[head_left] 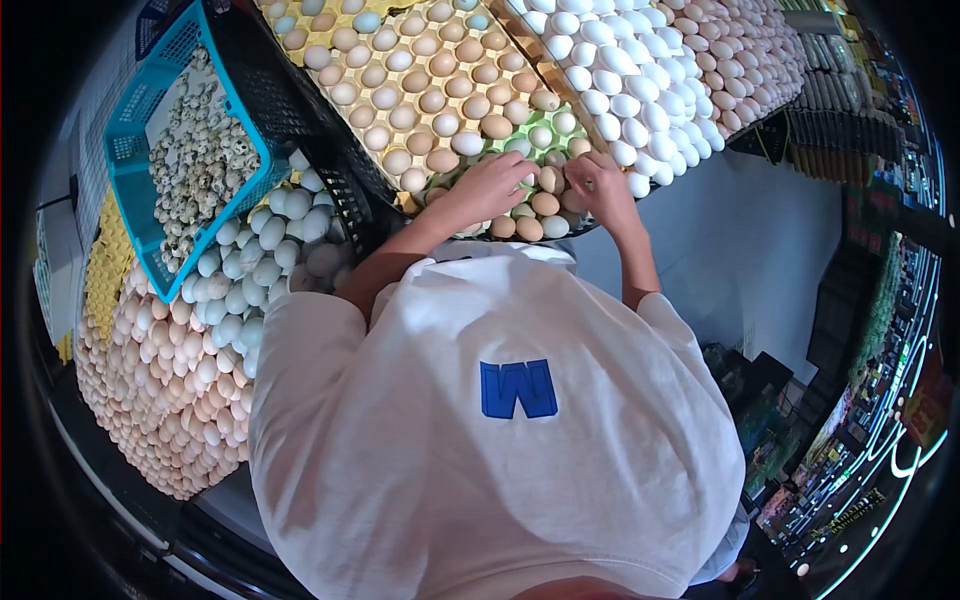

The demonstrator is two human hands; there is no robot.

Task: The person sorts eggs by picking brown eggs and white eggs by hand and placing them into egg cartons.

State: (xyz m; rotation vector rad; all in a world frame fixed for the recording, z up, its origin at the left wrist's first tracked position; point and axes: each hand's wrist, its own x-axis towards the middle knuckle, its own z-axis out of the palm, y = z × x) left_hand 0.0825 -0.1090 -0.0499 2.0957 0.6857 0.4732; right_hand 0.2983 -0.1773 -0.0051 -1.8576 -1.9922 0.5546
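My left hand (pixel 494 187) reaches over the front of the egg display, its fingers bent down by a brown egg (pixel 550 180). Opposite it, my right hand (pixel 597 186) has its fingers curled and pressed together just right of that egg. What either hand grips is too small or covered to make out. Beneath and between the hands, loose brown and pale eggs (pixel 545 204) are heaped at the near edge. A green egg tray (pixel 522 132) shows just beyond my hands. Behind it, brown and cream eggs (pixel 432 100) sit in rows in yellowish trays.
White eggs (pixel 625 80) and pinkish eggs (pixel 725 60) are piled at the right. To the left stands a teal basket (pixel 222 212) of quail eggs (pixel 200 150). Bluish eggs (pixel 265 250) and a large heap of pinkish eggs (pixel 175 380) lie beside it. A dark crate edge (pixel 350 190) separates the displays.
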